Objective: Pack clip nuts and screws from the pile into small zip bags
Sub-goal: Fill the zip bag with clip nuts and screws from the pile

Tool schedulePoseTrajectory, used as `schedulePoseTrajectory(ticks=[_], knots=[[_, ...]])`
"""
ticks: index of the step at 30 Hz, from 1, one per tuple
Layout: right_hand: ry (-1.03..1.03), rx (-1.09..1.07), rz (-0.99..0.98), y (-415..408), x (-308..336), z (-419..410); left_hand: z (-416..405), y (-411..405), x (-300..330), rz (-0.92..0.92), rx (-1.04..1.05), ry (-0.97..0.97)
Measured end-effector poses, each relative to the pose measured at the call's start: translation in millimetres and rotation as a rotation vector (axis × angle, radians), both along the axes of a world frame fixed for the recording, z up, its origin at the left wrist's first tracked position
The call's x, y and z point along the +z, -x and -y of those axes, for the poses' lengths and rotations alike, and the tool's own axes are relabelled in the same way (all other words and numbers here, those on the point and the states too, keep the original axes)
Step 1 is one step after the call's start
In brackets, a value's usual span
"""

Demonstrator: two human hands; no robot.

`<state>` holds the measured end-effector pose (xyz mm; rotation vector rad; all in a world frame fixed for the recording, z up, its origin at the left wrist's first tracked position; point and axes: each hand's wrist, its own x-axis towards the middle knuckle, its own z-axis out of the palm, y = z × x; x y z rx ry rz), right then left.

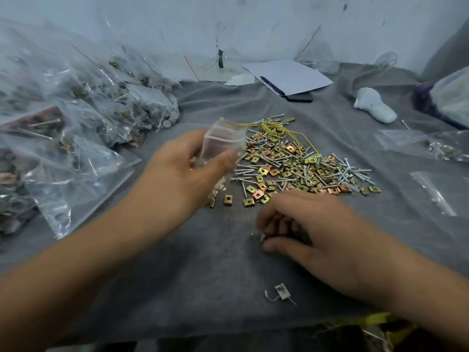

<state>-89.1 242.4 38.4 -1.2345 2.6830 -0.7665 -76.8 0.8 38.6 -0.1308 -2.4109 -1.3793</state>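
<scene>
A pile of gold and copper clip nuts and silver screws [299, 163] lies spread on the grey cloth [203, 262] at the middle. My left hand [182, 171] holds a small clear zip bag [223, 141] upright at the pile's left edge, its mouth held open. My right hand [304, 224] is at the pile's near edge with curled fingers gripping several small metal pieces [262, 237] against the thumb. A yellow wire [281, 130] lies over the far side of the pile.
Many filled zip bags [76, 118] are heaped at the left. Empty and part-filled bags [431, 146] lie at the right. White paper [291, 74] over a dark phone, a white lump [375, 105], and a stray grey clip [281, 292] near the front are also here.
</scene>
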Motion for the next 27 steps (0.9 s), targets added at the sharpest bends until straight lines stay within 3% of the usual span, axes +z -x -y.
schedulePoseTrajectory(ticks=[3, 8, 10, 14, 21, 24, 27], knots=[[0.128, -0.047, 0.053, 0.5, -1.5, -0.1, -7.5, -0.9, -4.1, 0.021, -0.06, 0.136], [0.7, -0.17, 0.178, 9.2, 9.3, -4.7, -19.8, -4.7, -5.1, 0.01, -0.175, 0.242], [0.829, -0.177, 0.257, 8.9, 14.4, -7.0, -19.3, -8.0, -5.9, 0.01, -0.179, 0.265], [0.85, -0.199, 0.241, 7.7, 12.3, -8.1, -20.9, -13.0, -4.9, 0.009, -0.186, 0.281], [0.619, -0.223, -0.186, -1.1, 5.0, -0.1, -24.8, -14.0, -2.4, -0.022, -0.247, 0.301], [0.607, -0.195, -0.205, -0.2, 3.8, 2.5, -23.2, -13.7, -3.7, -0.021, -0.257, 0.303], [0.745, -0.211, -0.115, 14.1, 3.5, -1.1, -18.3, -9.9, -5.7, -0.015, -0.226, 0.194]])
